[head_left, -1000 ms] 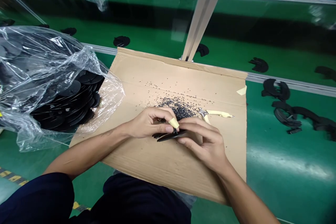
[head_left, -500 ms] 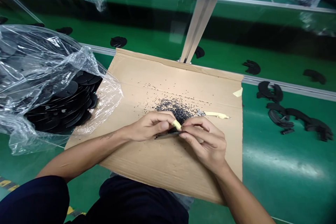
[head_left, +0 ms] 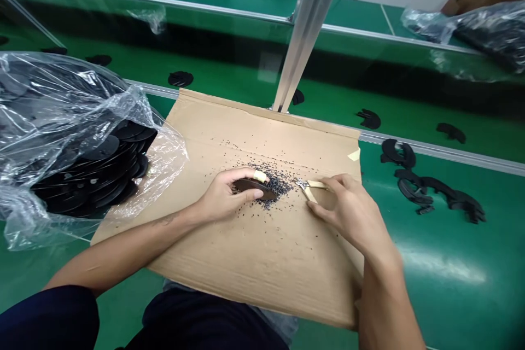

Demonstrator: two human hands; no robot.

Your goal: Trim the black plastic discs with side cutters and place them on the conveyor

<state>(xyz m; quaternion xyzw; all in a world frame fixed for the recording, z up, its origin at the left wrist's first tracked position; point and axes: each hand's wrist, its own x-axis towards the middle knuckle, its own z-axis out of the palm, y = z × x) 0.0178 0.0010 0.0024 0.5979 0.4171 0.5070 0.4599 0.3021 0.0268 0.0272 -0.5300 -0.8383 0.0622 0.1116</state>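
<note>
Disc (head_left: 269, 193), black | clamped in left hand (head_left: 225, 194) | nippers (head_left: 302, 184), handles spread, held in right hand (head_left: 355, 210) | cardboard (head_left: 254, 262) beneath

The cutter handles (head_left: 318, 185) are pale yellow, the disc (head_left: 268, 193) dark, the cardboard (head_left: 238, 262) tan, the table (head_left: 435, 301) green.

A plain dark navy sleeve (head_left: 53, 317) covers the left upper arm and ends near the elbow. The left forearm (head_left: 118, 254) is bare, with 1 faint dark marking (head_left: 166, 220), too blurred to read. Pale yellow tape (head_left: 260, 176) wraps 1 finger of the left hand (head_left: 223, 197), near its tip. The right hand (head_left: 348, 205) and right forearm (head_left: 388, 295) are bare. Dark navy cloth (head_left: 192, 322) covers the lap.
</note>
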